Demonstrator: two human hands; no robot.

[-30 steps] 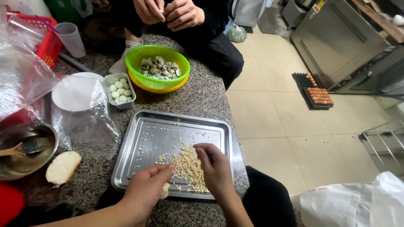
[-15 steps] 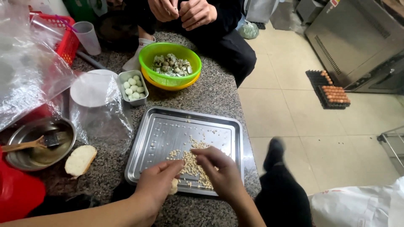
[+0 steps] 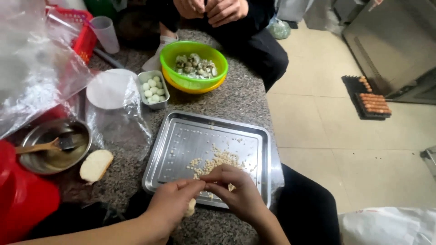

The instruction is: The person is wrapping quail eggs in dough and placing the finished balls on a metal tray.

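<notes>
A shiny metal tray (image 3: pixel 181 140) lies on the speckled stone counter with a heap of small pale crumbs (image 3: pixel 218 163) near its front. My left hand (image 3: pixel 170 204) and my right hand (image 3: pixel 238 190) meet over the tray's front edge, fingertips pinched together on a small pale piece (image 3: pixel 190 208) that shows below my left fingers. Both hands hover just above the crumbs.
A green bowl in a yellow one (image 3: pixel 194 68) holds shell bits; a small tin (image 3: pixel 153 89) holds peeled eggs. A metal bowl with spoon (image 3: pixel 52 147), a bread slice (image 3: pixel 96 165), plastic bags (image 3: pixel 32 68) and a red tub (image 3: pixel 22 195) stand left. Another person's hands (image 3: pixel 211 9) work opposite.
My hands have drawn together and toward the tray's front edge, fingertips now touching. The view has shifted so the counter sits further right and lower.
</notes>
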